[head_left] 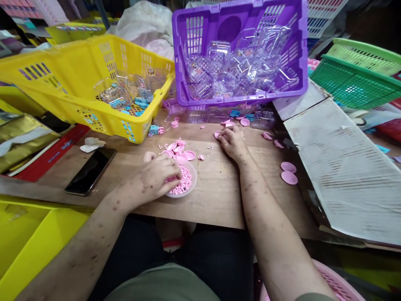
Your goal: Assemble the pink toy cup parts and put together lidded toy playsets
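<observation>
While the left hand [158, 177] dips its bunched fingers into a small bowl [194, 186] of tiny pink pieces [184, 184], it cannot be told whether any are pinched. The right hand [232, 142] lies curled on the wooden table [219, 196], fingertips touching a pink disc [217, 134]; its hold is equally unclear. More pink discs [180, 151] are heaped just beyond the bowl, near the purple basket [239, 16].
</observation>
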Demonstrator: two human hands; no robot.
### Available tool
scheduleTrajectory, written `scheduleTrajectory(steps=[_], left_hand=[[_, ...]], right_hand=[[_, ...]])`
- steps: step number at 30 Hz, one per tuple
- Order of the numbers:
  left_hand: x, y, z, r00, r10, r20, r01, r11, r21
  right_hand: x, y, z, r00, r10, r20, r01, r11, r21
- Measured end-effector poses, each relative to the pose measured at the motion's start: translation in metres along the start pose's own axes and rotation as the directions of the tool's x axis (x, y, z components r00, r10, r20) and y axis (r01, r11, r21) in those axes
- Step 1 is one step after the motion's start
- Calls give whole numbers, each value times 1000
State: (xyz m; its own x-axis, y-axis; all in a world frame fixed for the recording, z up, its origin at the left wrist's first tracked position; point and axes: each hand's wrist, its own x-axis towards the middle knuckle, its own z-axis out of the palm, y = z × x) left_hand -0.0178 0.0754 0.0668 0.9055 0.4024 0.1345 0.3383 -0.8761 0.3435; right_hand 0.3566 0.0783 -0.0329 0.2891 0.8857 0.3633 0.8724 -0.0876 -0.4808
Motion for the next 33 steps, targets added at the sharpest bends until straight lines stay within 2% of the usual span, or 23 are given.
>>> scheduleTrajectory(steps=[4,9,12,15,17,20,22,25,29,31,33], left_hand=[[-2,7,-9,996,-33,-84,27,997,-74],[-1,12,-18,975,-63,-214,-3,956,-294],[1,13,-17,937,-155,-314,-1,895,-445],[8,11,-12,869,-280,-408,-18,807,-591],[16,7,-9,835,-338,-435,-55,734,-677],[32,-4,-8,803,-399,-442,-113,627,-770],[42,-13,-9,799,-405,-445,-140,594,-792],[54,-26,-8,823,-366,-435,-159,585,-795],[60,-37,-1,841,-391,-375,-138,515,-846],[59,-40,2,851,-412,-325,-104,475,-874],[58,-42,2,864,-409,-294,-71,478,-875]], right_hand=[[1,-3,0,997,-75,33,71,992,109],[2,-7,-3,995,-97,39,85,969,231],[1,-12,-7,996,-92,13,83,942,324],[-1,-27,-11,994,-112,13,96,900,425],[-4,-43,-15,990,-136,49,84,818,569],[-12,-73,-21,967,-216,132,28,609,792],[-19,-92,-23,938,-303,172,11,519,854],[-26,-109,-22,893,-424,150,71,461,884],[-27,-115,-20,859,-507,70,189,441,877],[-27,-115,-20,850,-524,61,206,435,876],[-26,-115,-20,850,-524,56,211,436,875]])
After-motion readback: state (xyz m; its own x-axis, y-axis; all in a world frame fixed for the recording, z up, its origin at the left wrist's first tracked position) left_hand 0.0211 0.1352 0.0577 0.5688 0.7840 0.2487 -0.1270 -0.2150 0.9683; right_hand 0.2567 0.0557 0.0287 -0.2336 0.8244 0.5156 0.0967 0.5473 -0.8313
